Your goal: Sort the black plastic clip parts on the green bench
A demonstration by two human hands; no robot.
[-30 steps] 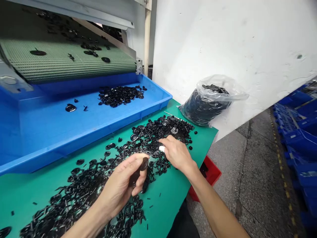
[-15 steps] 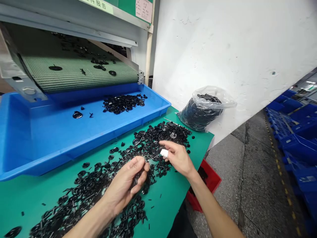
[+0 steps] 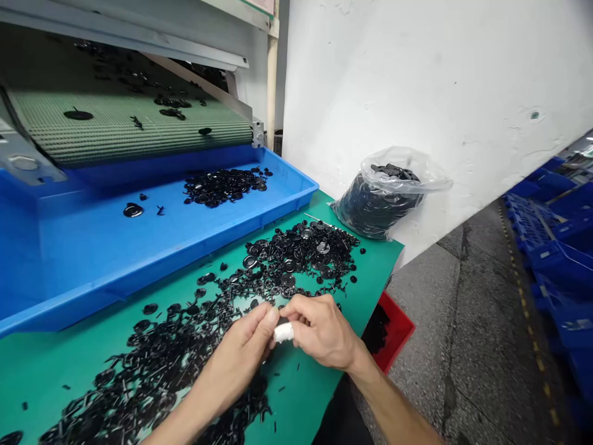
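Note:
Over the green table top [image 3: 296, 405], my left hand [image 3: 250, 334] and my right hand [image 3: 324, 330] meet at their fingertips, both closed in a pinch. A small dark disc-like black plastic part [image 3: 282, 321] shows between them, mostly hidden by the fingers. White tape [image 3: 283, 332] wraps the thumb of my right hand. Just beyond the hands lies a heap of black plastic parts [image 3: 301, 250], round discs mixed with thin stems. More such pieces [image 3: 152, 352] spread to the left of and beneath my left forearm.
A blue tray [image 3: 180, 259] holds loose black parts below a green conveyor belt [image 3: 139, 133] carrying several more. A clear bag [image 3: 377, 201] full of black pieces leans by the white wall [image 3: 393, 74]. Below the table's right edge stands a red bin [image 3: 398, 330]; blue crates [image 3: 563, 272] line the far right.
My right hand has come back from the heap, down and to the left, to meet my left hand. Both hands now pinch close together. The view has shifted slightly.

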